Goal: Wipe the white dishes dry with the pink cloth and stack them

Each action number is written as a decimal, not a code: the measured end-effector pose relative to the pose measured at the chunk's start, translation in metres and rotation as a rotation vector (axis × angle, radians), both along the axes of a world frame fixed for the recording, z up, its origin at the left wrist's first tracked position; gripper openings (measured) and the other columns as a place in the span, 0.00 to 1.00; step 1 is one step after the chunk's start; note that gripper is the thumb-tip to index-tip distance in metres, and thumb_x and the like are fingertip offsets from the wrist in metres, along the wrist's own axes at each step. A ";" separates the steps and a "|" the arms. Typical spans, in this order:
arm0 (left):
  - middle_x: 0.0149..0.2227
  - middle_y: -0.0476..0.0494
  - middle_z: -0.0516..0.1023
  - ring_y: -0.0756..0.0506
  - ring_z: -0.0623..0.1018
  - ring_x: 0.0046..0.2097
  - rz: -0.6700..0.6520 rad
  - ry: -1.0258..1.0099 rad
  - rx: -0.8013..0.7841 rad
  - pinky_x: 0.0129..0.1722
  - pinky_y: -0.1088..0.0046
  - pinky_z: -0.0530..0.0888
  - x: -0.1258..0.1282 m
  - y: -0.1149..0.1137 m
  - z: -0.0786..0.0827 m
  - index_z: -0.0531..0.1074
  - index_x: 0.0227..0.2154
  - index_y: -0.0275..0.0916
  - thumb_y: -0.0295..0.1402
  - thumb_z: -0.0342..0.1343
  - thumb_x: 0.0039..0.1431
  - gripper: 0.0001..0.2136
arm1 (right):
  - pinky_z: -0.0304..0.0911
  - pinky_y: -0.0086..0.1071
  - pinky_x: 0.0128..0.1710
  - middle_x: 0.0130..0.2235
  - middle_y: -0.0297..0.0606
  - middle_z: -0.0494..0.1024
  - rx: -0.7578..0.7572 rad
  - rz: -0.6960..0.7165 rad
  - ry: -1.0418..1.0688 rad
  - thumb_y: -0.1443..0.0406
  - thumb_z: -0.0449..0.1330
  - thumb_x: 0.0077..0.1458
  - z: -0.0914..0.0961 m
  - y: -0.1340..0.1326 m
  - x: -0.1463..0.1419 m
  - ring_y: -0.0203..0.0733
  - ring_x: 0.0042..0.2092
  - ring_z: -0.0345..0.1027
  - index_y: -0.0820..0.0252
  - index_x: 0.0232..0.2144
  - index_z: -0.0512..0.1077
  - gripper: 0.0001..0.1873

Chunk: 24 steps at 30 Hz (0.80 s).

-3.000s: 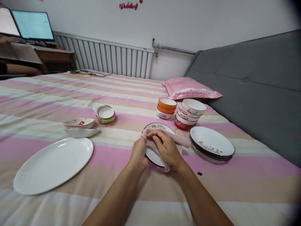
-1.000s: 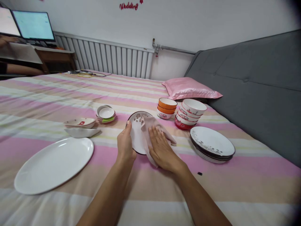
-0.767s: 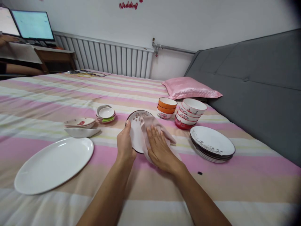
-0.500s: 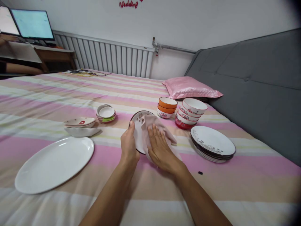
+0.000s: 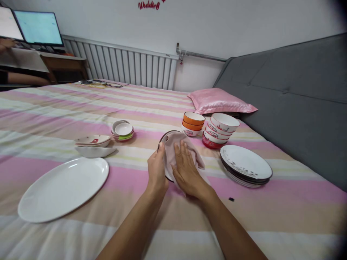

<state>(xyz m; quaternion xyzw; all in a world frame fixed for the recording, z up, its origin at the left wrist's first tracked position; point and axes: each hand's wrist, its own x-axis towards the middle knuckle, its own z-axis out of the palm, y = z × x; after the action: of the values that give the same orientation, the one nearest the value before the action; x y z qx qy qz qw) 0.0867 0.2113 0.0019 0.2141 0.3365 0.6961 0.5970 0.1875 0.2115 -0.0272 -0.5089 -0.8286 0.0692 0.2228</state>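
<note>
My left hand [image 5: 156, 169] grips the left rim of a dark-edged white plate [image 5: 163, 136], which is tilted up from the striped bedspread [image 5: 81, 112]. A pale pink cloth [image 5: 173, 142] covers most of the plate's face. My right hand [image 5: 187, 169] lies flat on that cloth with its fingers stretched out, pressing it against the plate. Only a sliver of the plate's rim shows past the cloth.
Right of my hands lies a stack of patterned plates [image 5: 245, 164]. Behind stand stacked orange bowls [image 5: 193, 122] and red-white bowls [image 5: 221, 130]. To the left are a large oval platter [image 5: 63, 187], shallow dishes [image 5: 92, 141], small saucers [image 5: 122, 130]. A pink pillow [image 5: 221, 102] and grey headboard [image 5: 292, 104] stand right.
The plate has been lifted and tilted, then shifted slightly right. The cloth under my flat right hand has slid up and now hides the flower pattern that showed a second ago.
</note>
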 end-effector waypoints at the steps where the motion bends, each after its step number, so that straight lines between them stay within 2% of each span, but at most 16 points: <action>1: 0.40 0.41 0.79 0.45 0.77 0.43 -0.008 -0.005 0.000 0.44 0.70 0.71 0.001 -0.001 0.000 0.75 0.37 0.36 0.41 0.57 0.51 0.15 | 0.35 0.52 0.61 0.65 0.47 0.25 0.009 0.000 0.009 0.56 0.38 0.61 0.000 0.000 0.000 0.48 0.64 0.16 0.63 0.63 0.30 0.33; 5: 0.37 0.42 0.79 0.45 0.77 0.41 -0.033 0.003 -0.006 0.44 0.71 0.71 0.005 -0.003 -0.001 0.75 0.37 0.35 0.42 0.57 0.51 0.16 | 0.33 0.53 0.61 0.65 0.46 0.24 0.050 -0.014 0.041 0.54 0.38 0.61 0.000 0.002 0.001 0.48 0.64 0.15 0.61 0.63 0.30 0.34; 12: 0.37 0.43 0.79 0.46 0.77 0.40 -0.029 0.051 -0.024 0.42 0.73 0.71 0.007 -0.003 -0.006 0.75 0.38 0.36 0.43 0.57 0.50 0.17 | 0.32 0.53 0.62 0.65 0.42 0.23 0.091 -0.037 0.018 0.52 0.38 0.61 -0.001 0.004 0.000 0.47 0.64 0.14 0.60 0.63 0.28 0.35; 17: 0.38 0.43 0.79 0.46 0.77 0.41 -0.017 0.060 -0.037 0.41 0.73 0.71 0.007 -0.005 -0.001 0.76 0.37 0.36 0.42 0.58 0.50 0.16 | 0.30 0.52 0.62 0.65 0.40 0.22 0.110 -0.017 0.013 0.52 0.38 0.61 0.001 0.003 -0.001 0.46 0.64 0.14 0.59 0.62 0.26 0.36; 24: 0.41 0.43 0.79 0.45 0.76 0.45 -0.071 -0.019 -0.032 0.43 0.72 0.72 0.007 -0.006 0.003 0.76 0.37 0.39 0.40 0.56 0.52 0.13 | 0.29 0.52 0.62 0.65 0.41 0.22 0.143 0.026 -0.032 0.53 0.38 0.61 0.003 0.000 -0.003 0.46 0.64 0.15 0.59 0.62 0.24 0.36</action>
<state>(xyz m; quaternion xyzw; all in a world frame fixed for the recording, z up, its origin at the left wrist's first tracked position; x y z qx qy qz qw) 0.0933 0.2051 0.0048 0.2096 0.3340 0.6710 0.6279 0.1844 0.2118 -0.0238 -0.4820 -0.8414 0.0048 0.2445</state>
